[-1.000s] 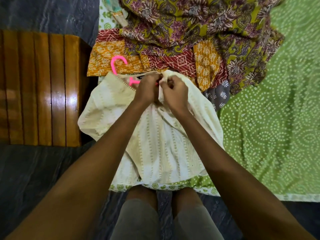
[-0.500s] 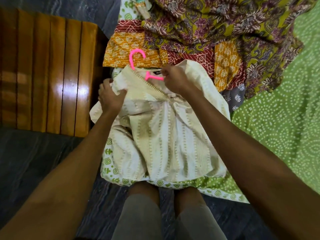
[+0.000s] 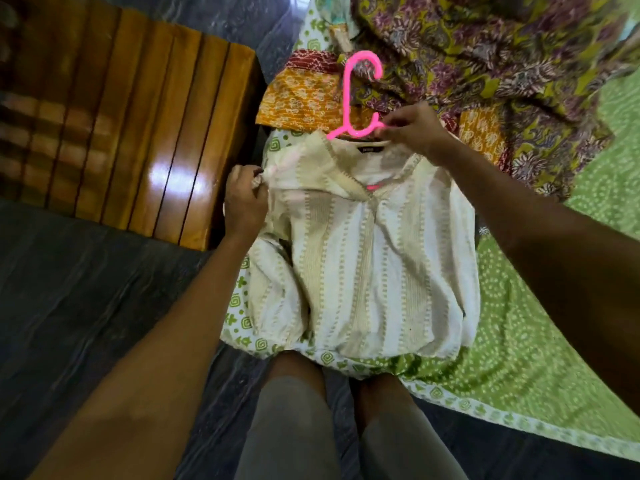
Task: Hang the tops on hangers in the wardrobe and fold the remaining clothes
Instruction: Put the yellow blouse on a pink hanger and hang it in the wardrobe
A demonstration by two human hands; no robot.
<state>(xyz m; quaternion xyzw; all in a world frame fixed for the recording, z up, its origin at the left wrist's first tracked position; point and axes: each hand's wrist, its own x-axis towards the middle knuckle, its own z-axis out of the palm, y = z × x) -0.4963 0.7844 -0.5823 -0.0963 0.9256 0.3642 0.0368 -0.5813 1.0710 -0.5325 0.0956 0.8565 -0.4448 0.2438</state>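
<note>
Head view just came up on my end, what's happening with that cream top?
A person is fitting the cream top onto a pink hanger on the bed's green bedspread. The right hand grips the hanger at the collar, its hook sticking out above the neckline. The left hand pinches the top's shoulder with its fingers. A heap of printed clothes lies behind, not yet handled.

Your single head camera looks steeply down from close above at your arms, the bed [image 3: 540, 341] edge, and the floor [image 3: 69, 306] left.
</note>
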